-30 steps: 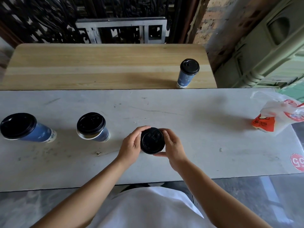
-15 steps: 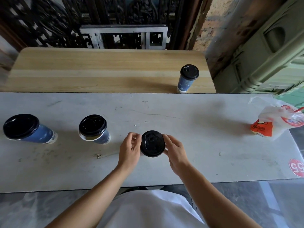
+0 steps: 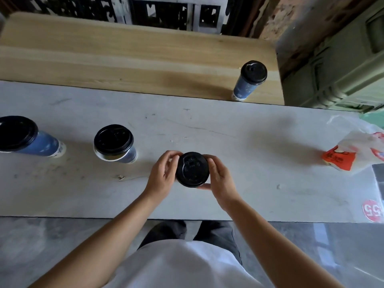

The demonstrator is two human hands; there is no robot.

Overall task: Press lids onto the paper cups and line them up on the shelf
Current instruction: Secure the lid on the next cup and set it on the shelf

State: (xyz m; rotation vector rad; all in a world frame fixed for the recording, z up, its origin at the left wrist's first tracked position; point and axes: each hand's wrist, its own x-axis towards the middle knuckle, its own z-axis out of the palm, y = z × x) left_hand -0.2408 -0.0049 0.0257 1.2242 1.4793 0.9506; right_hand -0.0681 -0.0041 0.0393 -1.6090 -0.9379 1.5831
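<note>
Pressing stage: black lid point(image 3: 192, 169) gripped by left hand point(image 3: 164, 173), right hand point(image 3: 220, 179). One capped cup point(image 3: 248, 82) on shelf point(image 3: 124, 59); two capped cups point(image 3: 114, 143) wait on worktop point(image 3: 249, 152), left.

lid point(image 3: 192, 169), frame centre: black plastic, dull sheen, embossed marks | cup point(image 3: 243, 88), upper right: blue printed paper, matt | surface point(image 3: 249, 163): pale grey, matt, scratched and scuffed | shelf point(image 3: 124, 65): light wood, visible grain, smooth | bag point(image 3: 357, 146), right edge: thin translucent plastic, crinkled | shirt point(image 3: 182, 267), bottom: white cloth
</note>
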